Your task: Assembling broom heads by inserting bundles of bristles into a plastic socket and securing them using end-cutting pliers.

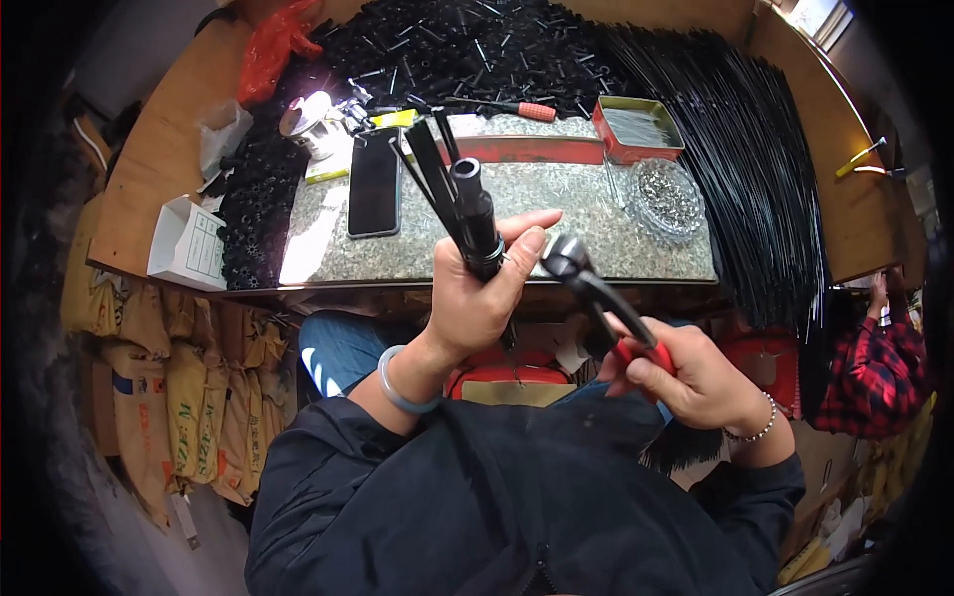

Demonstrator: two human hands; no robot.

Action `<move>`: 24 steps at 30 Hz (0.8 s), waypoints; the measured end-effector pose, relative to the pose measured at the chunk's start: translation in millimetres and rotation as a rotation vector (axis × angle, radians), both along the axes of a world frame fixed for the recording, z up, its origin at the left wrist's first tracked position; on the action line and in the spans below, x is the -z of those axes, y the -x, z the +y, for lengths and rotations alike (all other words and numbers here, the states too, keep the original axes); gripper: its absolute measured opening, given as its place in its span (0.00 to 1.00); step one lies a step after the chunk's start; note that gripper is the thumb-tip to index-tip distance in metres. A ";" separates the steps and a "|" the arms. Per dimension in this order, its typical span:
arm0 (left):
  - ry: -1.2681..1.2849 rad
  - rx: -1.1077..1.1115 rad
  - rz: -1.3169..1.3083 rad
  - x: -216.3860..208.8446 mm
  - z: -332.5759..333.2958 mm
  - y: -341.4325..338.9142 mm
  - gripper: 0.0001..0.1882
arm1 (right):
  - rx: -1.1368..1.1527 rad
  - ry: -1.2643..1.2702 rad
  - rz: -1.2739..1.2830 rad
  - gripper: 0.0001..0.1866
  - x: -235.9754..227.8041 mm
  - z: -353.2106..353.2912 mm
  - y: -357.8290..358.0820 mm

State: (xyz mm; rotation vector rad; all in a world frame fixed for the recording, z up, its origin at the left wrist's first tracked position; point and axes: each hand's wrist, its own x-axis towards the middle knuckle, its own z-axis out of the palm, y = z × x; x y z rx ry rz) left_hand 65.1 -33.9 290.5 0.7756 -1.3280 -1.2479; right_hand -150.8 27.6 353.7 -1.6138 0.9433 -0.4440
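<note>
My left grip (475,303): closed round slim black tubes and rods (479,219), over speckled grey bench (596,204) | my right grip (686,372): clamped on red-handled black pliers (618,306) | gathering done, plier work seemingly left

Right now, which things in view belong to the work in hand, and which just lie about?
In the work:
black tube and black rods, in the left hand
red-handled pliers, in the right hand
glass dish of small metal pieces, probably

Seemingly lying about:
phone
red plastic bag
white box
</note>
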 end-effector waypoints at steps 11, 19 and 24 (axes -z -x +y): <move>0.087 0.012 -0.041 -0.7 3.9 12.3 0.14 | -0.070 -0.034 0.226 0.23 -19.7 -5.6 1.7; 0.149 -0.041 -0.135 6.2 5.6 9.4 0.11 | -0.060 -0.327 0.342 0.16 -39.4 -8.6 -2.5; 0.172 -0.058 -0.116 6.2 1.4 5.5 0.10 | -0.036 -0.020 0.118 0.14 1.6 -2.1 -7.3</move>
